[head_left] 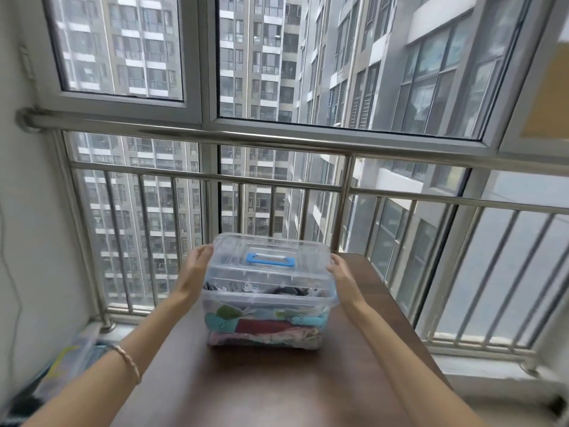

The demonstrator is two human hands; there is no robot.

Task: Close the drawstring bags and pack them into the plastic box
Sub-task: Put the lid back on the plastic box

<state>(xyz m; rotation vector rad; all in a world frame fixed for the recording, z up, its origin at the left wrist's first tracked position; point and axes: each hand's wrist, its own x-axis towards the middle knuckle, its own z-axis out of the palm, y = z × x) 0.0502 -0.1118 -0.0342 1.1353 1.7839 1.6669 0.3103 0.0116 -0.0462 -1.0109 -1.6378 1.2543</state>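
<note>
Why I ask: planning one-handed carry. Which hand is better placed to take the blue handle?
Left hand, marginally: its fingers reach the lid's top edge; the right hand sits lower on the side.

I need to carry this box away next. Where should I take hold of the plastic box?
Take the plastic box under its protruding rim at both short ends, coming in from left and right at once. The blue handle sits centred on top, but the lid looks not yet pressed down, so lifting by it seems risky.
</note>
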